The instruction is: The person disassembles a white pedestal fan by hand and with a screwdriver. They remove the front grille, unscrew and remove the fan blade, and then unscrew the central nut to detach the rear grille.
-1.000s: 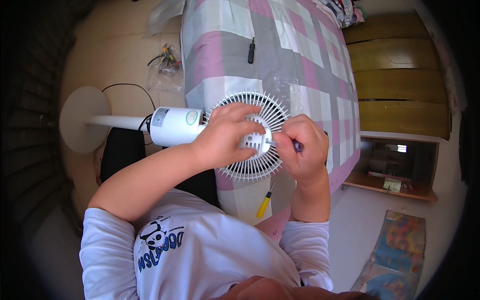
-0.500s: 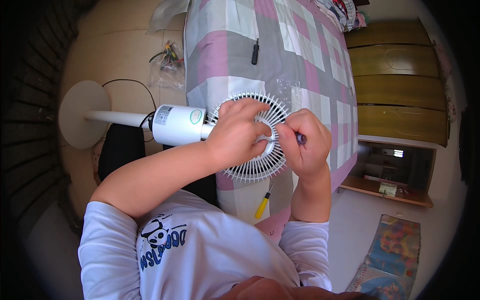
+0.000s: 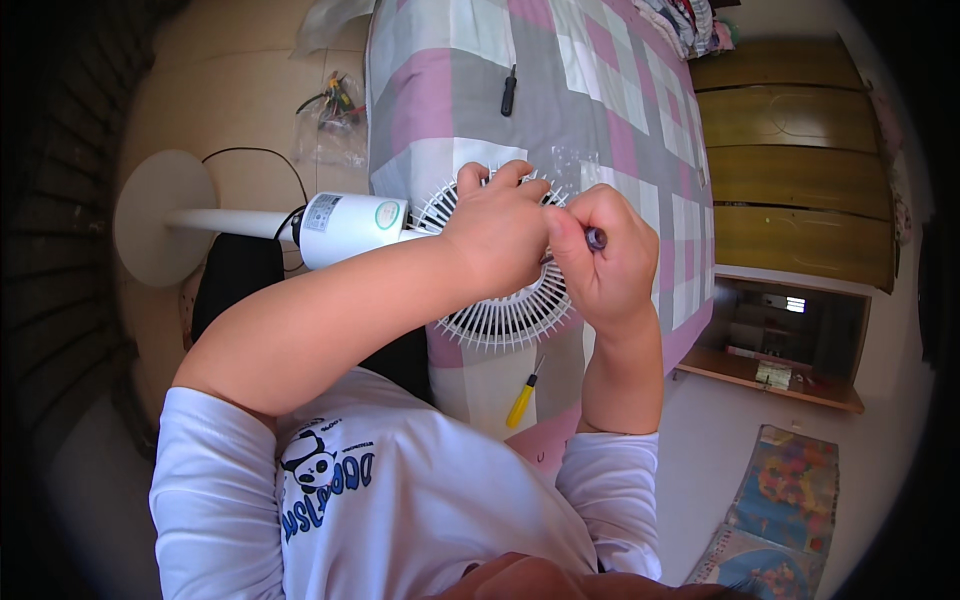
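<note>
One white fan grille point(image 3: 505, 315), round and ribbed, is laid at the edge of the checked bed point(image 3: 600, 90), joined to one white motor housing point(image 3: 350, 225) on one white pole with one round base point(image 3: 160, 215). The left hand point(image 3: 495, 235) is closed over the grille's centre, fingers curled onto the ribs. The right hand point(image 3: 600, 260) is clenched around one dark-tipped tool handle point(image 3: 596, 238), presumably a screwdriver, held against the hub. The grille is judged still attached, fastening work under way. Also recorded: one yellow screwdriver point(image 3: 522, 398) below the grille, one black tool point(image 3: 508, 90) on the bed, one clear bag of parts point(image 3: 325, 125) on the floor.
</note>
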A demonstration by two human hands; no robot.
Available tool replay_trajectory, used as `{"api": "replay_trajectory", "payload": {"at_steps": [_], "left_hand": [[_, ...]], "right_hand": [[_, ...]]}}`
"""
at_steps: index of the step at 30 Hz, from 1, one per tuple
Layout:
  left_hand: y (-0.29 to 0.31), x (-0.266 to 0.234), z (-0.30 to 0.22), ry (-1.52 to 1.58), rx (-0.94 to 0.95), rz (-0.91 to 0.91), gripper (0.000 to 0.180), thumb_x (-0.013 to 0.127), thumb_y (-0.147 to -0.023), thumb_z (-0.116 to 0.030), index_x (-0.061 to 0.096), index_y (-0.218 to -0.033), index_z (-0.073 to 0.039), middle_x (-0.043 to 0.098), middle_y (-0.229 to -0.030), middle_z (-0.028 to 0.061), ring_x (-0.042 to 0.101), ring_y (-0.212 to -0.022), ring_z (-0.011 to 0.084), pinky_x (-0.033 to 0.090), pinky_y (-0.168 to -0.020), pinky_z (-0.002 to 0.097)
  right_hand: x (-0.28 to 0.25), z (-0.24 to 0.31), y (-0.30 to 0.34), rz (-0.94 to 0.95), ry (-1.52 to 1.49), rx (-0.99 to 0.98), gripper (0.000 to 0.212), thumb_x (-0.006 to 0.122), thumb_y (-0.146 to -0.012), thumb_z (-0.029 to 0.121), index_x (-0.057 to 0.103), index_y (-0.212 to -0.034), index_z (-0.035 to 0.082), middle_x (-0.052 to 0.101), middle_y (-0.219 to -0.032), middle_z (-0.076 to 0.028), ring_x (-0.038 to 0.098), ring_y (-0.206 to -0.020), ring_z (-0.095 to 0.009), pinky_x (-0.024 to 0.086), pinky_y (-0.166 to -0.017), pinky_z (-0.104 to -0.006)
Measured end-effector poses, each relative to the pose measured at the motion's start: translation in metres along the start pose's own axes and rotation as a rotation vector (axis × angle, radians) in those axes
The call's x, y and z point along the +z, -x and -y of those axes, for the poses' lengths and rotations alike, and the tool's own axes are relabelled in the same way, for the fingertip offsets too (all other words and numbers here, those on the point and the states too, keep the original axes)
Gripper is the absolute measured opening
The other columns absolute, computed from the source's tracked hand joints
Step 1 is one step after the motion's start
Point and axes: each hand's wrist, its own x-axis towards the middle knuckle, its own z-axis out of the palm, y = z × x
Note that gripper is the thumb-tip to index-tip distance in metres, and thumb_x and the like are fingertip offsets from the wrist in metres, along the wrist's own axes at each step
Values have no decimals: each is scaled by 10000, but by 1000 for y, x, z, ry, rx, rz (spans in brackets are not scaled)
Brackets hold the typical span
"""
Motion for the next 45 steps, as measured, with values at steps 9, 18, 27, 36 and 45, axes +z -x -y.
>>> {"api": "replay_trajectory", "payload": {"at_steps": [9, 18, 27, 36, 45], "left_hand": [[5, 9, -6, 85, -4, -74, 328, 667, -773, -121, 709, -1098, -115, 500, -1429, 117, 344, -1392, 320, 249, -1063, 571], [8, 1, -5, 131, -70, -12, 54, 718, -740, -137, 768, -757, -149, 477, -1470, 62, 349, -1388, 314, 236, -1069, 558], [6, 5, -10, 17, -96, -29, 24, 746, -677, -155, 746, -677, -180, 518, -1448, 42, 404, -1364, 309, 288, -1047, 514], [4, 7, -2, 128, -81, -29, 29, 752, -669, -155, 743, -690, -172, 512, -1454, 62, 397, -1373, 314, 292, -1045, 518], [4, 12, 4, 119, -18, -51, 19, 750, -682, -162, 732, -689, -162, 532, -1427, 93, 398, -1375, 314, 265, -1053, 523]], "right_hand": [[3, 8, -3, -29, 24, 33, 254, 761, -830, 173, 539, -777, 62, 561, -680, -62, 531, -557, -227, 432, -495, -314], [-14, 10, 12, -153, -70, 100, 194, 711, -860, 69, 543, -769, 35, 557, -676, -63, 520, -564, -166, 411, -507, -275], [-36, 25, 25, -394, -310, 111, 200, 608, -951, 91, 515, -789, 21, 582, -722, -76, 477, -605, -91, 383, -541, -223], [-41, 26, 35, -391, -265, 80, 224, 602, -962, 127, 503, -785, 32, 585, -729, -82, 475, -606, -87, 375, -534, -221], [-42, 21, 48, -391, -272, 115, 226, 610, -953, 124, 508, -777, 27, 591, -723, -89, 491, -613, -106, 390, -544, -229]]}}
